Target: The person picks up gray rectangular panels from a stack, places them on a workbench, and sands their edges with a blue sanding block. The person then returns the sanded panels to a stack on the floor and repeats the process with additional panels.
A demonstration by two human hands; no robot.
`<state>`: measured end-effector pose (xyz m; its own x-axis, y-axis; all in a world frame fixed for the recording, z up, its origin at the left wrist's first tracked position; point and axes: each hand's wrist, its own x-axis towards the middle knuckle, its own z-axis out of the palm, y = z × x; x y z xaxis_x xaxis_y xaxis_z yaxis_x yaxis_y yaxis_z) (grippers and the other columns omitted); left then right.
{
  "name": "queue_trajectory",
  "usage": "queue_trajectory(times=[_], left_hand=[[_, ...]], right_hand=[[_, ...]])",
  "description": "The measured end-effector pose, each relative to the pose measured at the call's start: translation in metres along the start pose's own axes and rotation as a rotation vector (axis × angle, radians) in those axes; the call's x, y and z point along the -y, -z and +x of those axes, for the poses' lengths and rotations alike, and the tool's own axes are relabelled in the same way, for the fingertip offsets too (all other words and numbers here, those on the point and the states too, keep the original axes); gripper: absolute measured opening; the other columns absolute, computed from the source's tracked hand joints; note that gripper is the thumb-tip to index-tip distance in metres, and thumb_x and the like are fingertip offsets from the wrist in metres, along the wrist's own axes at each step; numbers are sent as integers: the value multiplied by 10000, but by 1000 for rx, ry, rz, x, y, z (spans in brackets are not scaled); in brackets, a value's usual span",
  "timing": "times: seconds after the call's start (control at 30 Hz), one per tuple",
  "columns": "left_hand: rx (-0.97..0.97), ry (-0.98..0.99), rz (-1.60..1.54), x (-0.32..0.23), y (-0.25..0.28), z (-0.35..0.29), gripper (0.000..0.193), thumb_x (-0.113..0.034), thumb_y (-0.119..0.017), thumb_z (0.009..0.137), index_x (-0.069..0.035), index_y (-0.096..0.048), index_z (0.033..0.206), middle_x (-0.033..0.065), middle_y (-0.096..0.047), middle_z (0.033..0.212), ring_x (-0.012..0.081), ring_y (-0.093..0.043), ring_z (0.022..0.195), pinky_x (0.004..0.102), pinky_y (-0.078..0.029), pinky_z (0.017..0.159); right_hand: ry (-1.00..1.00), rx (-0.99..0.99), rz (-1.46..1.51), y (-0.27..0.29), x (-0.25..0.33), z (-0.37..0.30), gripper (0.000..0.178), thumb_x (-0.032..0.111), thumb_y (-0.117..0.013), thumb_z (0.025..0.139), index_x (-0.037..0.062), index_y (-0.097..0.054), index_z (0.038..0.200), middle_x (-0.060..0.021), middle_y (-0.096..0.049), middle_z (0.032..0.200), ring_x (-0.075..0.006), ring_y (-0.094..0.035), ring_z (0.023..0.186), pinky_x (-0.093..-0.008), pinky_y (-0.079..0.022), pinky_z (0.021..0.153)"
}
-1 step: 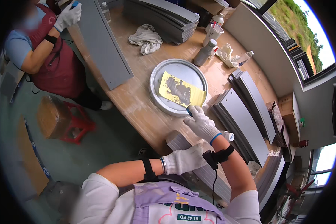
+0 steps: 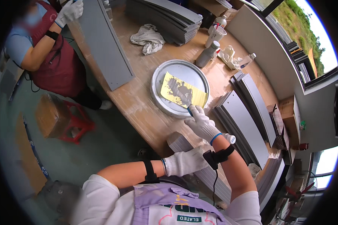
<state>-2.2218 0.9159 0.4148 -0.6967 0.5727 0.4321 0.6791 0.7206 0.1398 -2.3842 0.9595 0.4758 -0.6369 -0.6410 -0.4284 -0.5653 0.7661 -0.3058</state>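
Note:
My right hand [image 2: 201, 124], in a white knit glove, is closed on a small blue scraper [image 2: 190, 110], mostly hidden by the fingers. The scraper meets the near edge of a yellow sheet [image 2: 200, 98] smeared with grey paste [image 2: 182, 91]. That sheet lies on a round grey metal lid [image 2: 157, 92] on the table. Also gloved, my left hand [image 2: 186, 162] is at a stack of grey panels [image 2: 179, 142], just below my right wrist. Its fingertips are hidden behind the right wrist and its black strap.
Across the table [image 2: 133, 116], a co-worker's gloved hand [image 2: 69, 14] is at a long grey panel [image 2: 105, 48]. A crumpled cloth [image 2: 148, 39], a grey bottle [image 2: 207, 54] and a white cup [image 2: 216, 35] stand or lie beyond the lid. Panel stacks [image 2: 244, 127] lie to the right.
My hands and the scraper have hardly moved. The co-worker's gloved hand has shifted slightly, and the blue thing in it now shows only at the picture's top edge.

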Motion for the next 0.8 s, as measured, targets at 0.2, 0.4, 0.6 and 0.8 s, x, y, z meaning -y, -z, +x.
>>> queue_trajectory(times=[0.2, 0.4, 0.6, 0.8], left_hand=[[44, 14, -58, -2, -16, -2, 481, -265, -509, 975, -93, -533, 1423, 164, -513, 1510, 341, -508, 1400, 548, -306, 1242], [-13, 13, -19, -5, -35, -4, 449, -261, -502, 980, -96, -552, 1394, 117, -571, 1418, 317, -550, 1337, 544, -307, 1235], [88, 4, -2, -1, -29, 3, 490, -310, -525, 971, -105, -545, 1415, 127, -585, 1362, 310, -539, 1318, 529, -302, 1224], [-52, -27, -128, 12, -8, 4, 626, -376, -695, 847, -68, -572, 1378, 149, -598, 1307, 331, -555, 1287, 544, -331, 1207]], right_hand=[[23, 80, -141, -17, -7, 35, 850, 407, -655, 923, 32, -277, 1585, -246, -397, 1542, -444, -440, 1415, -515, -425, 1133], [-14, 139, -217, -8, -9, 34, 798, 398, -641, 931, 63, -320, 1580, -230, -406, 1547, -415, -426, 1430, -526, -427, 1127], [-108, -33, -47, 18, -3, -18, 674, 414, -608, 977, 121, -419, 1555, -217, -409, 1590, -427, -466, 1422, -520, -429, 1125], [-64, -163, 201, 3, -33, -167, 699, 441, -722, 923, 75, -511, 1480, -232, -497, 1518, -413, -509, 1385, -488, -441, 1124]])
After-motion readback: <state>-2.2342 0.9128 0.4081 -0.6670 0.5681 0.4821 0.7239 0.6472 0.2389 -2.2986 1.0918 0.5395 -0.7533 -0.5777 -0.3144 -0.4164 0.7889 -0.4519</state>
